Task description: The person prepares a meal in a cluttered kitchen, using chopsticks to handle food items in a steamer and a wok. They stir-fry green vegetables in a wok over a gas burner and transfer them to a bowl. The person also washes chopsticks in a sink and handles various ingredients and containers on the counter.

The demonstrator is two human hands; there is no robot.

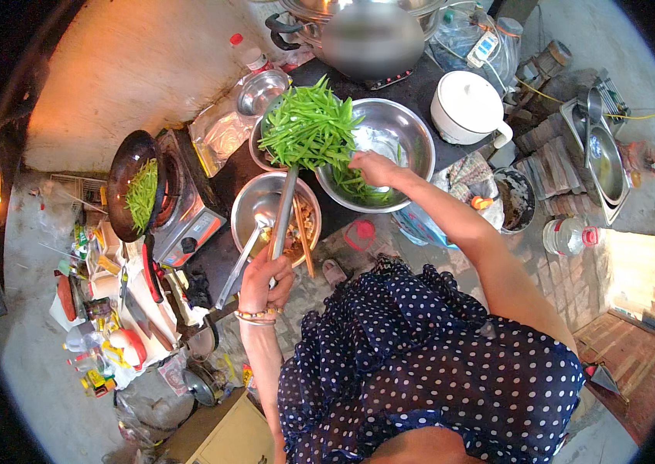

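Note:
My left hand (pixel 268 279) is closed around the metal handle (pixel 286 214) of a skimmer heaped with sliced green beans (pixel 313 124). Beside the heap, my right hand (pixel 378 169) reaches over a large steel bowl (pixel 417 139); its fingertips are at the edge of the beans, and whether they pinch any is unclear. More green slices lie in that bowl. Below the skimmer handle stands a steel bowl (pixel 237 200) with a ladle (pixel 240 261), wooden chopsticks (pixel 304 232) and pieces of food. At the left, a wok (pixel 124 151) holds green slices.
The wok is tilted beside a gas stove (pixel 194 232). A small steel bowl (pixel 262 93) and a large steamer pot (pixel 304 32) stand behind. To the right are a white lidded pot (pixel 466 107) and a dark bucket (pixel 516 200). A knife (pixel 139 310) lies lower left among bottles.

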